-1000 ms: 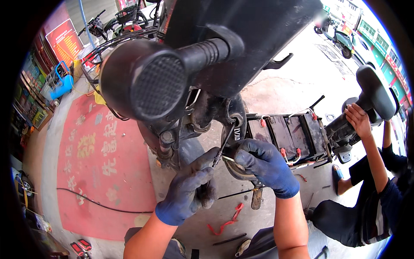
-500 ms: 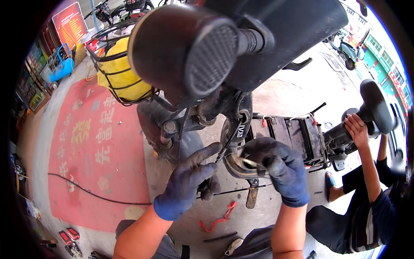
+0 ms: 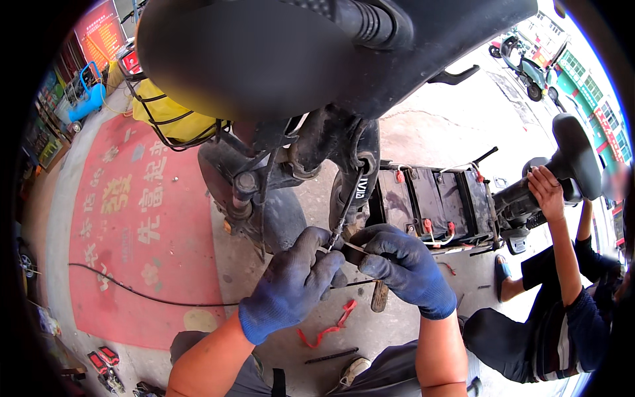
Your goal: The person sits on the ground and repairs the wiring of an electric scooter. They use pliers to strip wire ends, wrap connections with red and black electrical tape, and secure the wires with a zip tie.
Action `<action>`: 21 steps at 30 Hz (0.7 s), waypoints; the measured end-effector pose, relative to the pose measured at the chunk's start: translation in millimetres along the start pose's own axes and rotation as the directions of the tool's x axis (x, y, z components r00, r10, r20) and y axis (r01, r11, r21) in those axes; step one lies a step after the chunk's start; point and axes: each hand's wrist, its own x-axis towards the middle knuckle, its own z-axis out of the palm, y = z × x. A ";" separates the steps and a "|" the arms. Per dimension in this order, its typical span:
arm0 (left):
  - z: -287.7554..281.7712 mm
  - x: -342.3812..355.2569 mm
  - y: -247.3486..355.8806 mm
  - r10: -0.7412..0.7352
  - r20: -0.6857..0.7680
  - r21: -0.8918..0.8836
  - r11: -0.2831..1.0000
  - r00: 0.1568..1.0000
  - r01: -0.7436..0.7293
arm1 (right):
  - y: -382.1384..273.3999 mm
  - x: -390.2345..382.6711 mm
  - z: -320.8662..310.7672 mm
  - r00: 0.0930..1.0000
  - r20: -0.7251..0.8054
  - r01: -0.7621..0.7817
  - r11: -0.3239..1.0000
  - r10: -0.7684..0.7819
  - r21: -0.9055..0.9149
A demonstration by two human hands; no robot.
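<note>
1. The thin dark cable (image 3: 348,205) comes down from the black frame of the electric bike (image 3: 360,142), its lower end right in front of the worker, between the two gloved hands.
2. The left hand (image 3: 291,288) has thumb and forefinger closed on that end, the other fingers curled.
3. The right hand (image 3: 403,268) pinches a thin pale strip (image 3: 355,247), aimed at the cable's end; I can't tell whether they touch.
4. Just beyond, the open battery tray (image 3: 495,221) holds a row of dark batteries (image 3: 423,192) with red terminal caps.
5. Over to the left, a black wire basket (image 3: 182,145) has something yellow (image 3: 173,112) inside.
6. On the ground lie a curled red strap (image 3: 334,326) and a black rod (image 3: 331,356).
7. At the right, another person's hand (image 3: 548,192) is up against the black saddle (image 3: 574,149).
</note>
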 end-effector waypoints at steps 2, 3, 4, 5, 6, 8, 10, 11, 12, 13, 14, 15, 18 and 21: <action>-1.0 0.4 0.8 0.007 0.001 0.047 0.999 1.000 -0.007 | -2.8 -1.2 1.9 1.000 -0.012 -0.028 0.999 0.029 0.044; -2.5 0.4 -0.2 0.028 0.004 0.071 0.997 1.000 -0.028 | -3.4 -0.9 2.5 1.000 -0.012 -0.008 0.999 0.008 0.031; -3.1 0.7 -1.1 0.048 0.008 0.094 0.994 0.999 -0.048 | -3.8 -0.2 2.9 1.000 -0.012 0.012 1.000 -0.012 0.018; -2.5 1.3 -2.4 0.055 -0.006 0.092 0.994 0.998 -0.054 | -3.9 0.3 2.8 0.999 -0.011 0.032 0.999 -0.032 0.005; -2.9 0.7 -3.7 0.063 -0.026 0.093 0.994 0.998 -0.060 | -3.9 0.4 0.5 0.999 0.020 0.041 0.999 -0.041 0.014; -5.0 -0.5 -4.2 0.030 -0.046 0.050 0.998 0.999 -0.027 | -2.9 -1.0 -6.8 0.995 0.083 0.058 0.998 -0.061 0.033; -2.6 2.6 -3.5 -0.043 -0.021 -0.050 0.998 0.999 0.042 | 5.9 -3.3 -10.8 0.997 0.073 0.009 0.989 -0.020 0.149; -0.3 2.9 -2.5 -0.075 -0.011 -0.159 0.985 0.997 0.072 | 8.6 -4.4 -12.9 0.998 0.069 -0.014 0.978 0.000 0.207; 0.5 1.4 0.0 -0.106 -0.006 -0.257 0.961 0.994 0.101 | 1.1 -2.4 -15.4 0.991 0.068 -0.130 0.971 0.119 0.202; 0.8 0.1 1.7 -0.136 0.003 -0.352 0.927 0.991 0.128 | 4.3 1.6 -16.1 0.992 0.010 -0.122 0.978 0.122 0.168; -0.2 -0.4 1.5 -0.146 -0.004 -0.406 0.904 0.989 0.132 | 10.7 6.3 -16.0 0.991 -0.048 -0.116 0.984 0.123 0.134; -1.8 -0.3 -0.7 -0.157 -0.006 -0.459 0.878 0.988 0.136 | 10.0 10.7 -14.4 0.986 -0.109 -0.113 0.989 0.124 0.098; -6.7 0.1 -11.8 -0.127 0.093 -0.598 0.786 0.988 0.157 | -8.4 15.5 -9.7 0.974 -0.133 -0.153 0.967 0.182 0.206; -7.9 0.7 -12.3 -0.090 0.203 -0.662 0.721 0.975 0.205 | -7.4 20.8 -6.1 0.982 -0.132 -0.111 0.974 0.138 0.196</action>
